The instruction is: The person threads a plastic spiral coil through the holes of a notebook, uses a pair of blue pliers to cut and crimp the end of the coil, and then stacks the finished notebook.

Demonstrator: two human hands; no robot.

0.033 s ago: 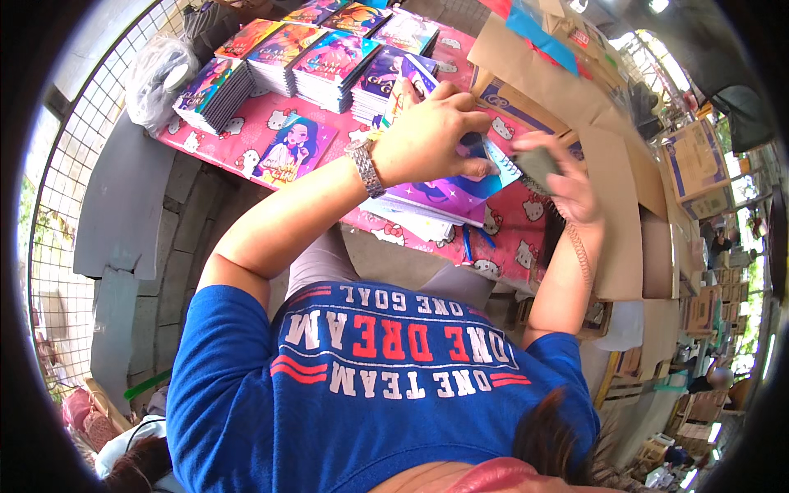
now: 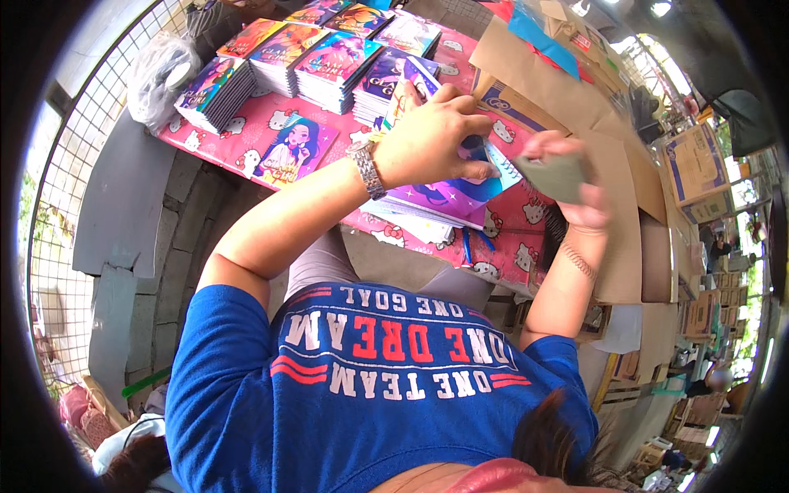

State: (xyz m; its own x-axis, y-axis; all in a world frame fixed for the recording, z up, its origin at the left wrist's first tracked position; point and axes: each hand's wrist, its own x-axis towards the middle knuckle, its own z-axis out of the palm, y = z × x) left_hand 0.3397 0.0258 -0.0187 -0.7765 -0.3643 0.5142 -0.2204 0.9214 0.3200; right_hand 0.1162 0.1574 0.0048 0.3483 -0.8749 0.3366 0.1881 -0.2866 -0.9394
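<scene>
My left hand (image 2: 444, 141), a metal watch at its wrist, is closed over a purple-and-blue illustrated booklet (image 2: 448, 197), with the thumb pressing near its right edge. White pages show at that edge. Just to the right, my right hand (image 2: 575, 185) holds a flat grey-green piece (image 2: 555, 174), blurred by motion and apart from the booklet; I cannot tell its kind. White sheets (image 2: 411, 223) lie under the booklet at the table's near edge. Left of my left hand, a single cover with a blue-haired drawn figure (image 2: 296, 148) lies flat.
Several stacks of illustrated booklets (image 2: 333, 62) stand on the pink patterned tablecloth (image 2: 246, 107) at the back left. A clear plastic bag (image 2: 160, 86) sits at the left corner. Opened cardboard boxes (image 2: 612, 164) border the right side. Blue strips (image 2: 477, 238) lie near the front edge.
My right hand and the grey-green piece have shifted slightly right, and the piece has turned. My left hand stays in place on the booklet.
</scene>
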